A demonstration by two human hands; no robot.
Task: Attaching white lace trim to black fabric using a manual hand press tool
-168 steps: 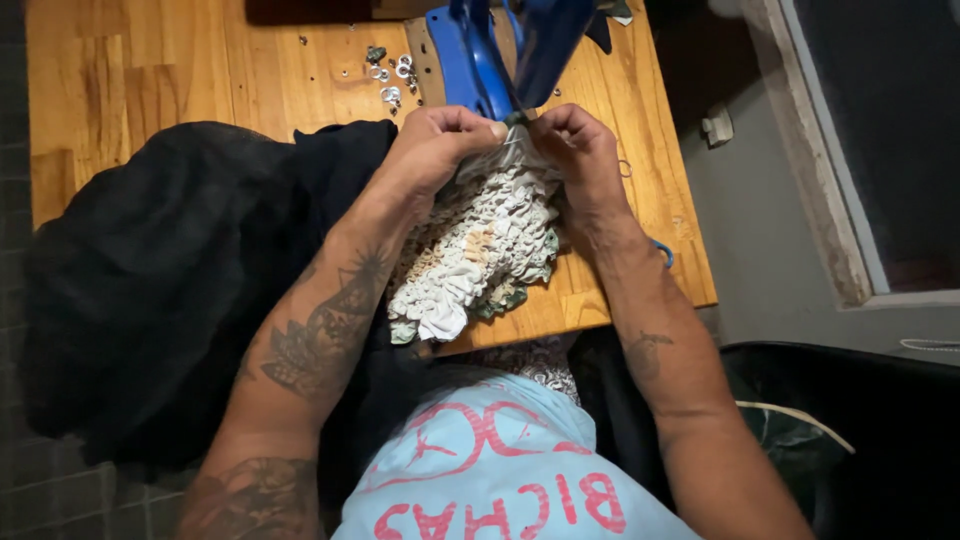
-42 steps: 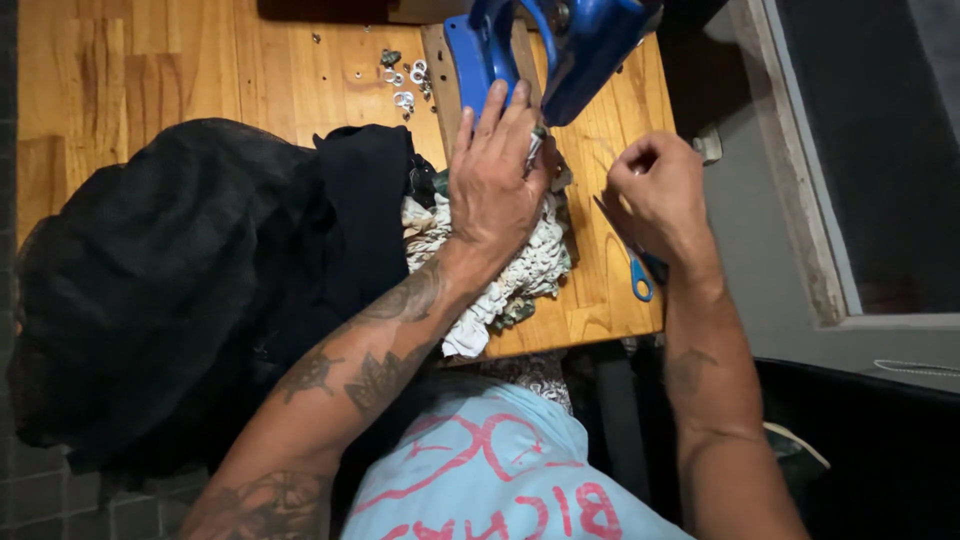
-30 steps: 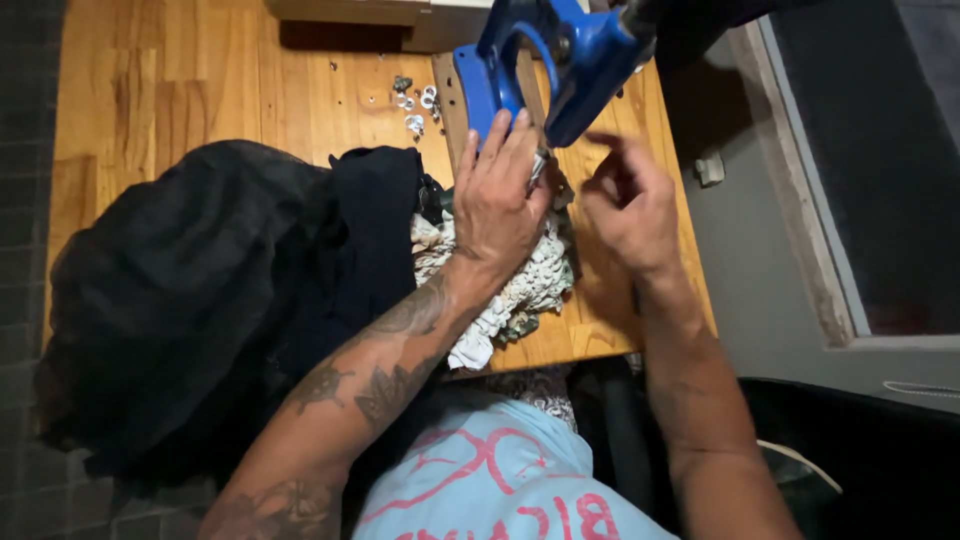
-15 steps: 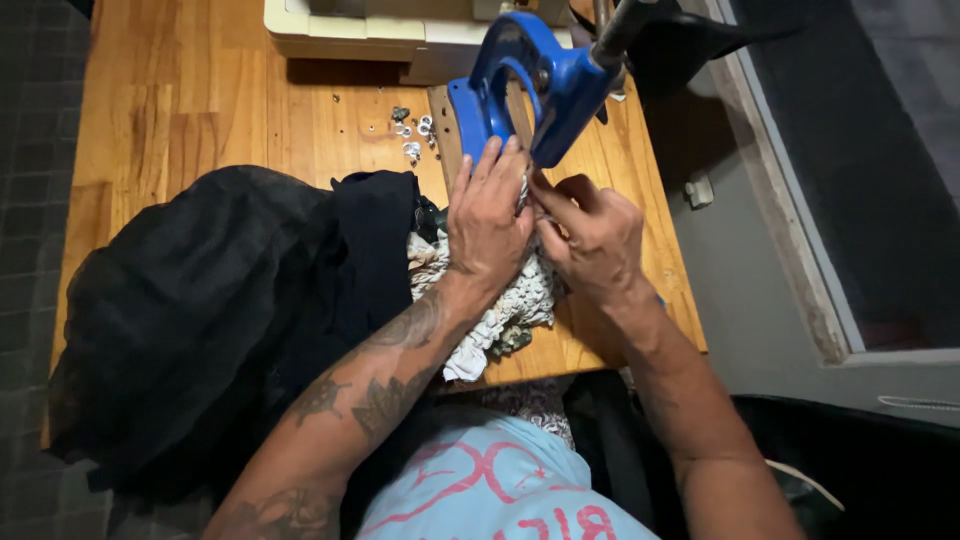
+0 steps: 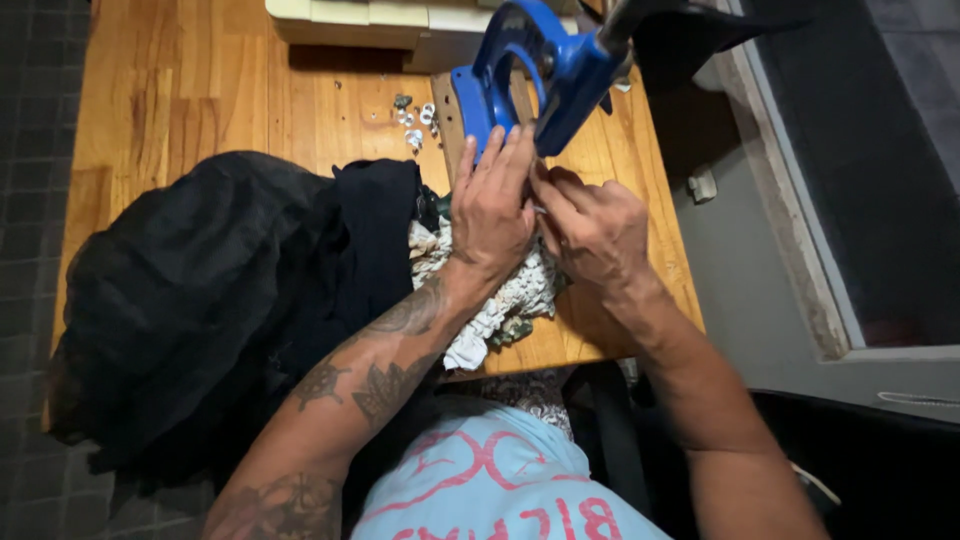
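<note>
Both hands have closed in at the blue press (image 5: 545, 75): the left hand (image 5: 492, 205) lies flat, fingers together, on the patterned cloth (image 5: 500, 300) at the counter's (image 5: 180, 90) five o'clock; the right hand (image 5: 592, 228), at three o'clock of it, now pinches something small, so the cloth looks ready for pressing.

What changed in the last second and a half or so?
The right hand moved in from the side to meet the left hand at the blue press; its fingertips now pinch there. The left hand stayed flat on the pale ruffled fabric; the black cloth stayed put.
</note>
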